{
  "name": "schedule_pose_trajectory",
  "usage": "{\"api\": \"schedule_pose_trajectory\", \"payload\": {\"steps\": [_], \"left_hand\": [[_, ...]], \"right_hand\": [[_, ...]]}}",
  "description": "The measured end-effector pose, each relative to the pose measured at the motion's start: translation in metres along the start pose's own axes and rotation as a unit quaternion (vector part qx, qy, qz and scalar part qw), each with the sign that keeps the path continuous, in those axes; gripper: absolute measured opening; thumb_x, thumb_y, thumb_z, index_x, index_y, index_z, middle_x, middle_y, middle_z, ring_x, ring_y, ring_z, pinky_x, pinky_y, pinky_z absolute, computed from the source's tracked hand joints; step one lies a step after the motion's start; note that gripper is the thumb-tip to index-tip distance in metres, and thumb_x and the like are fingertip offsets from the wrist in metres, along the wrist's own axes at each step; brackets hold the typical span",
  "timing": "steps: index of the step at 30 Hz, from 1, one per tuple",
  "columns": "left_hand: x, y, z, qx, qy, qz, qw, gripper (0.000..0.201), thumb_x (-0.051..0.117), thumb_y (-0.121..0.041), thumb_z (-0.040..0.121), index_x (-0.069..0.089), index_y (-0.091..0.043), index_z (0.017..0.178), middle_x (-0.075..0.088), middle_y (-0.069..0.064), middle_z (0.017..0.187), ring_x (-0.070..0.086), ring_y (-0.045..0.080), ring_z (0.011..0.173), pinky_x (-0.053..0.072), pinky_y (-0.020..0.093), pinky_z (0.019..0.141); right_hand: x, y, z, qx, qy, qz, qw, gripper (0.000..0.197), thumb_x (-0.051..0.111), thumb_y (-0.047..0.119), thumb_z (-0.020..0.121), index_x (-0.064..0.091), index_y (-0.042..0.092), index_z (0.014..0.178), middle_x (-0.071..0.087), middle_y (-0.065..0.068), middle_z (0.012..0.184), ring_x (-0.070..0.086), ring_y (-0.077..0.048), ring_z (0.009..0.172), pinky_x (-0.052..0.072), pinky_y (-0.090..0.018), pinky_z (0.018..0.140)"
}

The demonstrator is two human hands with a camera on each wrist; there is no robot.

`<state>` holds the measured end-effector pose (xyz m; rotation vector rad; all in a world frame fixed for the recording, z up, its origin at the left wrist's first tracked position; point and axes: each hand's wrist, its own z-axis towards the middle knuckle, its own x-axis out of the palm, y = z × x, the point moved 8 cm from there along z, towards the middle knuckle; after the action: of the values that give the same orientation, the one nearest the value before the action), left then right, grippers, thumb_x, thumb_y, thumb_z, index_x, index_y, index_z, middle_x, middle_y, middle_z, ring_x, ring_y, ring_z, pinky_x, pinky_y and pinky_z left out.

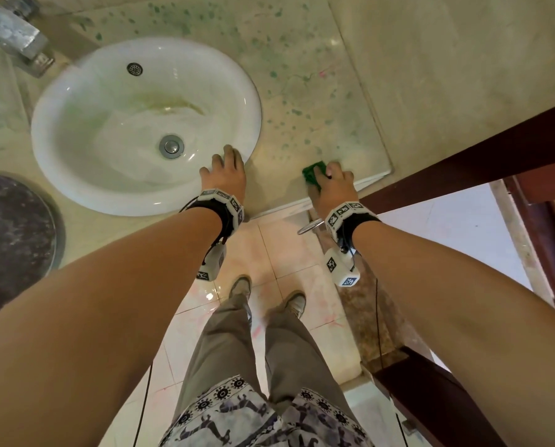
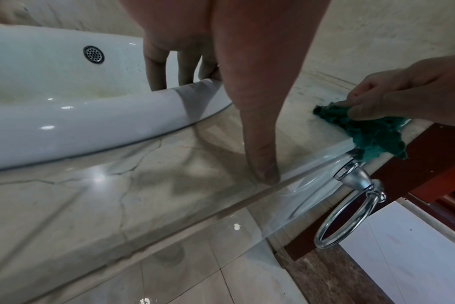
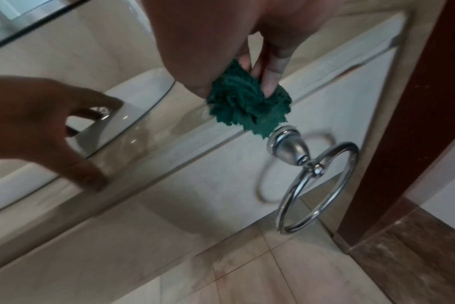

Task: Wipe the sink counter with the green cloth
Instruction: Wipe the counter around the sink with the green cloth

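Green and crumpled, the cloth (image 1: 313, 174) sits bunched at the counter's (image 1: 279, 188) front edge near its right corner, your right hand (image 1: 332, 185) pinching it. Your left hand (image 1: 226, 174) rests straight-fingered on the sink rim (image 1: 253, 101), holding nothing.

Both arms are bare, with no sleeves. Each wrist has a black band (image 1: 216, 214) around it. On top of each band sits a ring of small white blocks (image 1: 345, 211) with black square patterns on them. A white box (image 1: 341, 266) hangs under the right wrist, with one black square pattern and one blue one. A box like it (image 1: 212, 265) hangs under the left wrist. Thin black wires run down from the bands. The person wears grey-brown trousers (image 1: 237, 343), grey-brown shoes (image 1: 297, 303), and a light shirt (image 1: 247, 414) with dark sun shapes and figures.
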<state>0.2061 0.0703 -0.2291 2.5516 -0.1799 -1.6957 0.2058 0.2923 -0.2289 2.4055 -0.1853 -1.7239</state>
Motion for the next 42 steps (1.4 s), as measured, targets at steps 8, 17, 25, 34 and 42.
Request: {"api": "schedule_pose_trajectory", "payload": {"steps": [8, 17, 25, 34, 42], "left_hand": [[-0.004, 0.002, -0.005, 0.018, 0.012, 0.003, 1.0, 0.139, 0.091, -0.055, 0.041, 0.019, 0.001, 0.146, 0.024, 0.013, 0.149, 0.044, 0.03, 0.116, 0.045, 0.04, 0.082], [-0.005, 0.003, -0.004, 0.026, 0.025, -0.009, 0.999, 0.148, 0.09, -0.061, 0.036, 0.013, -0.002, 0.148, 0.018, 0.01, 0.153, 0.039, 0.03, 0.126, 0.044, 0.044, 0.089], [-0.005, 0.003, -0.004, 0.031, 0.026, -0.017, 0.999, 0.148, 0.09, -0.061, 0.038, 0.012, -0.002, 0.149, 0.017, 0.011, 0.154, 0.038, 0.03, 0.128, 0.044, 0.045, 0.092], [-0.008, 0.001, -0.007, 0.027, 0.031, 0.002, 0.999, 0.149, 0.089, -0.063, 0.039, 0.01, -0.001, 0.15, 0.016, 0.012, 0.154, 0.037, 0.03, 0.127, 0.043, 0.044, 0.092], [-0.016, -0.003, -0.007, 0.001, 0.005, -0.02, 1.0, 0.099, 0.074, -0.034, 0.078, 0.015, 0.001, 0.149, 0.02, 0.016, 0.153, 0.039, 0.032, 0.126, 0.043, 0.044, 0.094]], "right_hand": [[0.026, 0.082, -0.017, -0.116, 0.055, 0.011, 0.992, 0.041, 0.041, 0.022, 0.097, 0.049, 0.014, 0.137, 0.042, -0.007, 0.134, 0.041, -0.035, 0.108, 0.045, -0.041, 0.088], [0.026, 0.128, 0.003, -0.199, 0.067, -0.023, 0.977, 0.039, 0.055, 0.029, 0.092, 0.055, 0.031, 0.131, 0.049, 0.005, 0.131, 0.039, -0.03, 0.117, 0.047, -0.035, 0.076], [0.011, 0.099, 0.061, -0.122, 0.059, -0.053, 0.989, 0.05, 0.045, 0.009, 0.094, 0.046, 0.025, 0.141, 0.04, -0.005, 0.14, 0.035, -0.036, 0.124, 0.04, -0.033, 0.094], [0.02, 0.112, 0.015, -0.179, 0.045, -0.041, 0.982, 0.043, 0.05, 0.018, 0.094, 0.05, 0.028, 0.136, 0.046, 0.002, 0.136, 0.038, -0.034, 0.118, 0.042, -0.037, 0.097], [0.02, 0.105, -0.007, -0.194, 0.068, -0.027, 0.978, 0.034, 0.057, 0.026, 0.093, 0.061, 0.034, 0.126, 0.055, 0.004, 0.121, 0.048, -0.026, 0.108, 0.047, -0.035, 0.088]]}}
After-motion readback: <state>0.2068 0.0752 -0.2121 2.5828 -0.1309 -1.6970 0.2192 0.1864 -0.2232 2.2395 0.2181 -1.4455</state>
